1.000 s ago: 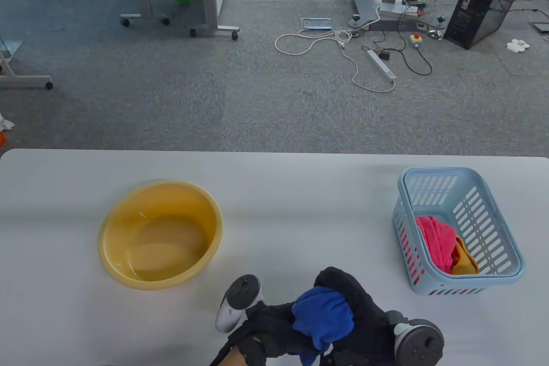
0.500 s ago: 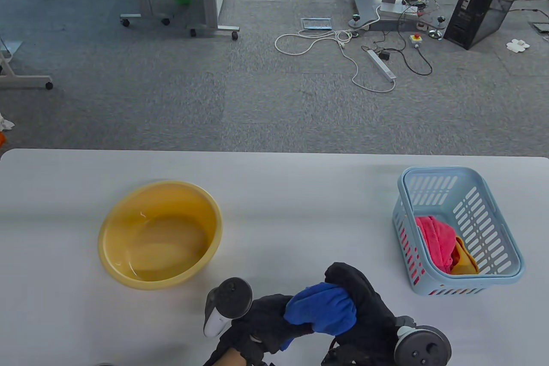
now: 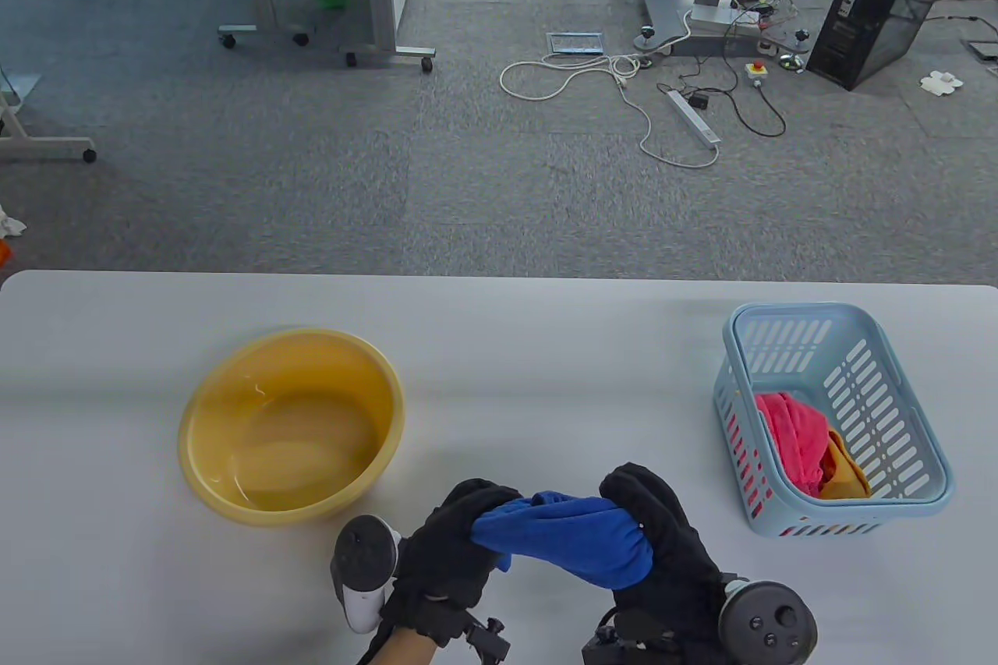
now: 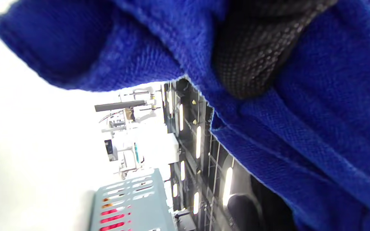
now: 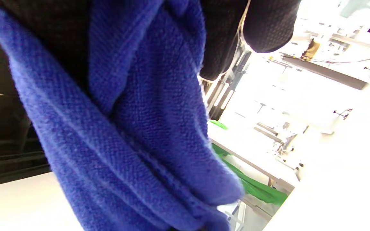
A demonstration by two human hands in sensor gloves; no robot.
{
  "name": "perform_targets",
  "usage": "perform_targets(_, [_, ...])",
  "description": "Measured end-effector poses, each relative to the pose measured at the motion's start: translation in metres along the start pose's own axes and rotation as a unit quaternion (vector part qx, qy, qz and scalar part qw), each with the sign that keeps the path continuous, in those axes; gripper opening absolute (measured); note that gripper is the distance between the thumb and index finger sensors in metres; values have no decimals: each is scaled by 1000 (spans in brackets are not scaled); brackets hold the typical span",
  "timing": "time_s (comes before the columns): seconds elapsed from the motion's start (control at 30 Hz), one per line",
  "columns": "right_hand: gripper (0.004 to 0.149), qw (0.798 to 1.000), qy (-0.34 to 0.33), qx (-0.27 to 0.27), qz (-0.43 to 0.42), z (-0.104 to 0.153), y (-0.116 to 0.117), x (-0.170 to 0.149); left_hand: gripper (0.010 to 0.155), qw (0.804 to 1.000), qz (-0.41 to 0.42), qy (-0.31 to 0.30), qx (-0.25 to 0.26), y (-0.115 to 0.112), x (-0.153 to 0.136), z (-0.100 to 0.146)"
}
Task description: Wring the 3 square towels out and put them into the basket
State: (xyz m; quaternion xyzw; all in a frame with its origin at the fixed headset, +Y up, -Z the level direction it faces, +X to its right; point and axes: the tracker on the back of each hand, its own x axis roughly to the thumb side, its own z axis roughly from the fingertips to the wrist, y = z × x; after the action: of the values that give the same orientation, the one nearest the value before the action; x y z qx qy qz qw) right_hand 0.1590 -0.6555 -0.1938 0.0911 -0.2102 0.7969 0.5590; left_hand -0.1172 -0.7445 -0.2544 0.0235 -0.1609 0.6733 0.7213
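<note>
Table view showed both gloved hands at the 6 o'clock edge of the table point(image 3: 546, 353), sharing one blue towel point(image 3: 569, 540) stretched between them. The left hand point(image 3: 452, 548) had its fingers curled round the towel's 9 o'clock end; the right hand point(image 3: 659, 540) was wrapped round the bunched 3 o'clock end. The towel was held above the tabletop, between the basin and the basket. The yellow basin point(image 3: 292, 427) stood at 10 o'clock from the hands, with water in its bottom. The pale blue basket point(image 3: 834, 419) stood at 2 o'clock from them, holding a pink towel point(image 3: 791, 431) and an orange towel point(image 3: 846, 474), the two touching. Left wrist view showed a dark fingertip point(image 4: 252, 57) pressed into the blue cloth; right wrist view showed the cloth twisted into folds under the glove.
</note>
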Motion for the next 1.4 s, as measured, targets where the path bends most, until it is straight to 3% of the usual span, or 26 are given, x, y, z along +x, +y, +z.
perform_targets(0.13, [56,998,38,8,-39,-1,2,-10,46,996,92,2,-2,-5,2,-1])
perform_targets(0.4, [56,995,65,25,-72,-2,12,-22,46,981,195,8,4,-11,6,0])
perform_targets(0.7, [58,977,126,85,-147,2,40,-40,46,932,359,37,-20,-23,3,1])
perform_targets(0.77, [59,974,129,116,-147,5,48,-41,46,917,396,36,-23,-25,5,1])
perform_targets(0.83, [61,981,117,114,-105,7,54,-39,46,907,420,30,-23,-24,8,0])
perform_targets(1.0, [67,977,115,150,-95,6,56,-35,47,921,386,24,-41,-13,10,-1])
perform_targets(1.1, [70,986,66,144,-44,3,46,-26,47,930,364,30,-36,-11,11,-1])
perform_targets(1.23, [88,985,8,168,32,-2,26,-9,48,942,331,41,-19,-3,10,0])
perform_targets(1.3, [95,983,5,178,33,-3,18,-3,48,935,352,42,-2,2,8,0])
perform_targets(1.4, [101,985,3,167,-35,-2,11,10,49,955,294,33,26,12,8,2])
